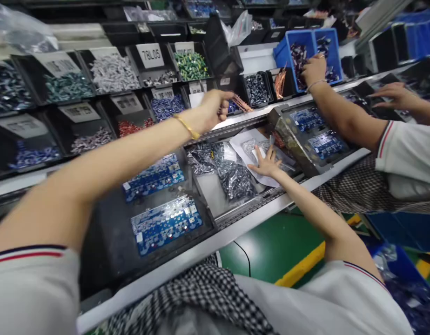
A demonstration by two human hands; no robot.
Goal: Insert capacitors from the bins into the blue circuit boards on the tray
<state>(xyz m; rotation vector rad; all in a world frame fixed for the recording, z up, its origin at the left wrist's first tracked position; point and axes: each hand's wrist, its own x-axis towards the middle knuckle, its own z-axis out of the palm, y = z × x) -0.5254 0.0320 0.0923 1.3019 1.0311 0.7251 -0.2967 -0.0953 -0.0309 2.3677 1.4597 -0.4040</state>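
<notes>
My left hand, a yellow band at its wrist, is stretched out over the front row of part bins. Its thumb and fingers pinch a small bundle of copper-coloured wire leads. My right hand lies with fingers spread on a clear plastic bag and a white paper sheet. Bags of dark small parts lie just left of that hand. Below my left forearm, two blue circuit boards sit in a dark tray: a nearer board and a farther board, partly covered by the arm.
Labelled black bins hold green components, white components and red components. A co-worker's hand reaches into a blue bin; another person's hand is farther right. More boards lie in a right-hand tray. A metal rail edges the bench.
</notes>
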